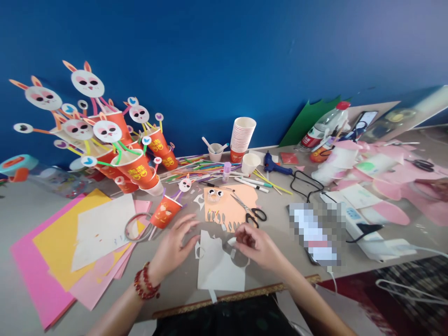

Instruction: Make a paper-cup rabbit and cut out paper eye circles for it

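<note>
My left hand (180, 240) hovers with its fingers apart beside a red paper cup (165, 212), which lies tilted with a small rabbit face (185, 183) near its rim. Between my thumb and fingers, my right hand (255, 245) pinches a small white paper piece (232, 241). Below both hands lies a white paper sheet (220, 268) with cut-out edges. Just beyond it is an orange paper sheet (229, 200) with notches cut along its near edge. Open scissors (250, 208) with black handles rest on its right part.
Red cups with rabbit faces (135, 168) stand at the left, behind coloured paper sheets (56, 242) and a tape roll (138, 227). Pipe cleaners (196, 169), a cup stack (242, 137) and a blue glue gun (275, 165) line the back. A phone (313, 233) and power strip (360, 224) are right.
</note>
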A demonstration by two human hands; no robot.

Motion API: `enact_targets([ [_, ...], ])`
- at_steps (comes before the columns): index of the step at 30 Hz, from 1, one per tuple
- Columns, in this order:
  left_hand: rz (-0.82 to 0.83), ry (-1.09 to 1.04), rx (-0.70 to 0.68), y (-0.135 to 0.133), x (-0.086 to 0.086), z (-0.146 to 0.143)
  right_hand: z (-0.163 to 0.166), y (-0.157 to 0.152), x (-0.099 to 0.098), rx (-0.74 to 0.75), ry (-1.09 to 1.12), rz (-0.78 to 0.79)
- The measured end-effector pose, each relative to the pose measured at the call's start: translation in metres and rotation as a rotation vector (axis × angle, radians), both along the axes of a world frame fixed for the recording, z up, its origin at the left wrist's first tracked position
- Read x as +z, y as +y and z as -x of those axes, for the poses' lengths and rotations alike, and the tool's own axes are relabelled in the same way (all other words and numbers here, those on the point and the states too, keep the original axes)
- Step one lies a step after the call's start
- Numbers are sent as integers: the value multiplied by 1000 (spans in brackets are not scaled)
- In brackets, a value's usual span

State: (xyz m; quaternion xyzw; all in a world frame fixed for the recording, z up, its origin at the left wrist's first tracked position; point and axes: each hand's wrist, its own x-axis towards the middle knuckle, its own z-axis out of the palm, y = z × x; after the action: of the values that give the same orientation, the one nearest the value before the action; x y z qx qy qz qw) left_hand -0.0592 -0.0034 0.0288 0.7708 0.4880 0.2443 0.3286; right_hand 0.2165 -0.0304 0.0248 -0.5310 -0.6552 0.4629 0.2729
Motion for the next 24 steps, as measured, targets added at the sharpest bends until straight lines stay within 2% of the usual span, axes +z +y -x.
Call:
enact_targets([
  [4, 297, -231, -91, -6, 7, -28, 11, 1, -6, -27, 183, 46],
  [11, 653, -462, -67, -9, -2, -56, 24, -1, 0, 49, 189, -10],
  [13, 683, -507, -35, -9, -6, -57, 24, 0, 1, 48, 185, -7],
  [19, 638, -554, 25, -9, -17, -52, 20, 2, -6, -15, 120, -15],
  [24, 633, -554, 97, -6, -19, -47, 4, 7, -1, -55, 74, -62],
])
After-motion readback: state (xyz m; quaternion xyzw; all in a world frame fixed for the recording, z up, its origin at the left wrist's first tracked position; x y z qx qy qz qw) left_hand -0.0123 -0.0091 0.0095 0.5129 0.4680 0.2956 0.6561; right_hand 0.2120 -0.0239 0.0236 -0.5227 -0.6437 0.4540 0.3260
